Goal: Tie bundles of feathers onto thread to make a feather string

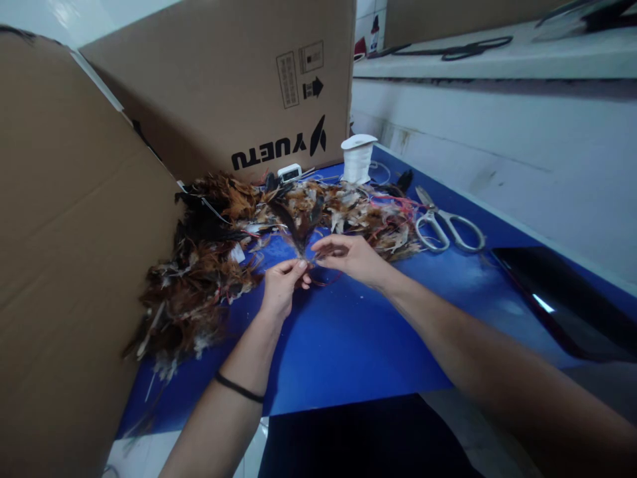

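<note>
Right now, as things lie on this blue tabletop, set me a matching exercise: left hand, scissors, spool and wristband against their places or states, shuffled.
Column 1
1. Left hand
2. Scissors
3. Spool
4. Wristband

Column 2
A. White, standing near the printed cardboard box
B. Black, around the left forearm
C. Pinching the base of a small feather tuft
D. Silver-coloured, lying beside the right end of the feather pile

Right pairs: 1-C; 2-D; 3-A; 4-B

Cardboard box (213, 79) beyond white spool (357, 159): "YUETU" (267, 154) upside down, black arrow (313, 87) higher up, small print illegible.
</note>
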The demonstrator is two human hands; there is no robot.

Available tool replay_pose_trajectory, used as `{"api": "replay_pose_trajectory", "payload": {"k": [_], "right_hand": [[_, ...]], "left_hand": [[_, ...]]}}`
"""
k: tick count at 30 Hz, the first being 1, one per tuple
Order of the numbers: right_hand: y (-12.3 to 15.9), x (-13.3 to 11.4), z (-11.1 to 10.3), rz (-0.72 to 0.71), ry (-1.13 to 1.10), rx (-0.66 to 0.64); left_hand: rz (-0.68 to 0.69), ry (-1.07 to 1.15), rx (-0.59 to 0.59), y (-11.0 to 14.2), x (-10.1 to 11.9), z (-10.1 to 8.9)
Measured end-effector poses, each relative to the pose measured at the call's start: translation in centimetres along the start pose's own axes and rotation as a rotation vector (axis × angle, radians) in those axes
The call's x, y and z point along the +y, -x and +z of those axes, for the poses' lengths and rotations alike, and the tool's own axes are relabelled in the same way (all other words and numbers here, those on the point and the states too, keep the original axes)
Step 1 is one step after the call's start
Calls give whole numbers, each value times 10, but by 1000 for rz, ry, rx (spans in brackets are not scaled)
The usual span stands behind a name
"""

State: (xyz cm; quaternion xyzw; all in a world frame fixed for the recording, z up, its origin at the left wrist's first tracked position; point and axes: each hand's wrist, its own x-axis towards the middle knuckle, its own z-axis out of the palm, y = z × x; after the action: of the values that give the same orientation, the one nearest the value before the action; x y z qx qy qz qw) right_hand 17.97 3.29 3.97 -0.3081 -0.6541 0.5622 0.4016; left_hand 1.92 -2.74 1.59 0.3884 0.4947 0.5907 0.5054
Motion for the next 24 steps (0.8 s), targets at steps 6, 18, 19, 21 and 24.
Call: {"api": "replay_pose_trajectory", "payload": {"k": [6, 18, 19, 21, 24], "right_hand": [[2, 9, 6, -146, 161, -21], [3, 10, 12, -148, 280, 113], [2, 11, 13, -123, 247, 124], [1, 13, 14, -89, 213, 143], [0, 16, 15, -81, 208, 163]], "left_hand": [[1, -27, 4, 1, 0, 3], [8, -77, 65, 3, 1, 7], [14, -83, 69, 3, 1, 8], [20, -89, 77, 3, 0, 8], [19, -91, 93, 2, -2, 8]]}}
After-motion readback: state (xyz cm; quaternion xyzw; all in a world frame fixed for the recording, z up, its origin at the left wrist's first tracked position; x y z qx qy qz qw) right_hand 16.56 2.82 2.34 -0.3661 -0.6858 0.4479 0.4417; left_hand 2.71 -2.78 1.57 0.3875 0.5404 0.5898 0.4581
